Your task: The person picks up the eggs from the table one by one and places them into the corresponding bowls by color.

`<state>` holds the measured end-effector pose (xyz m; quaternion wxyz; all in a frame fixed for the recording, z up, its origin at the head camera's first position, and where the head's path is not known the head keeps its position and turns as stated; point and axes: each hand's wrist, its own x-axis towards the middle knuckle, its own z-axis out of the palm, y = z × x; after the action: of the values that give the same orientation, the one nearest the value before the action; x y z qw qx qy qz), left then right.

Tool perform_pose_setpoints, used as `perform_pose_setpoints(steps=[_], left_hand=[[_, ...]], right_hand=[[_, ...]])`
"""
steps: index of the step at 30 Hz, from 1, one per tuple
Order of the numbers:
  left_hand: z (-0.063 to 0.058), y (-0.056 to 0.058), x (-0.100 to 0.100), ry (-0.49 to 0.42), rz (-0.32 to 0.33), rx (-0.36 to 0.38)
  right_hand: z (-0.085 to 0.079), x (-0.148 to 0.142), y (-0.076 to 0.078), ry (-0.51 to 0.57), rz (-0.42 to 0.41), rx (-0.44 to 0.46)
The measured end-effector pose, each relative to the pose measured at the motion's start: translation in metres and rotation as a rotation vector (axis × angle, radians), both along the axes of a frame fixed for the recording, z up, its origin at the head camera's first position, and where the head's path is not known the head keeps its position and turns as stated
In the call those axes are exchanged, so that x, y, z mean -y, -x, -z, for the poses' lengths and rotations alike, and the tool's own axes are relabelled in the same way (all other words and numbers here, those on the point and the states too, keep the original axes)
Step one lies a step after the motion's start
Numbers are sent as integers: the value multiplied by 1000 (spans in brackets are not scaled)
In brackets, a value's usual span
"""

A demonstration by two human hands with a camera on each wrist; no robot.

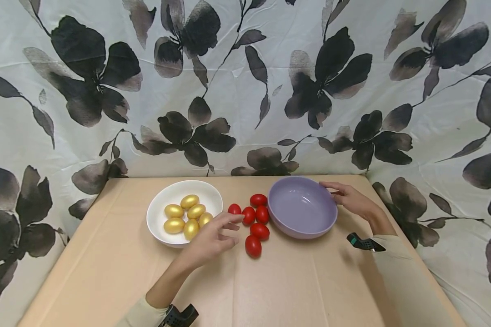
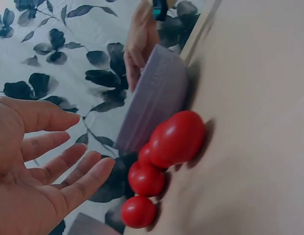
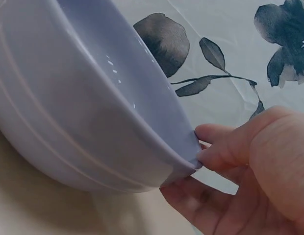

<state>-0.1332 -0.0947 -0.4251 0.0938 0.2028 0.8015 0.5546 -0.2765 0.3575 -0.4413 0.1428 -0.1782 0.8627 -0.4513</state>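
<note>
My right hand (image 1: 353, 200) holds the right side of a purple bowl (image 1: 302, 206). In the right wrist view the thumb and fingers (image 3: 215, 147) pinch its rim from both sides. The bowl's inside shows nothing in it. Several shiny red eggs (image 1: 253, 246) lie on the table just left of that bowl. My left hand (image 1: 208, 240) hovers between the red eggs and a white bowl (image 1: 155, 229), fingers spread loosely and holding nothing. Several golden eggs (image 1: 173, 225) rest in the white bowl, and the left hand hides part of its near right side.
A tan tabletop (image 1: 270, 290) extends in front of the bowls. Behind it hangs a white cloth (image 1: 245, 100) printed with dark flowers, close to the table's back edge. Dark wrist devices are strapped to both arms.
</note>
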Motion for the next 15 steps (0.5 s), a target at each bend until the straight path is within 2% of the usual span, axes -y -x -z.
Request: perform_pose_setpoints(steps=[7, 13, 15], left_hand=[[20, 0, -12, 8, 53, -16], [36, 5, -23, 108, 31, -115], [40, 7, -25, 134, 24, -120]], right_hand=[[-3, 0, 1, 45, -14, 64], [-4, 1, 1, 32, -5, 63], [-4, 1, 0, 28, -4, 61]])
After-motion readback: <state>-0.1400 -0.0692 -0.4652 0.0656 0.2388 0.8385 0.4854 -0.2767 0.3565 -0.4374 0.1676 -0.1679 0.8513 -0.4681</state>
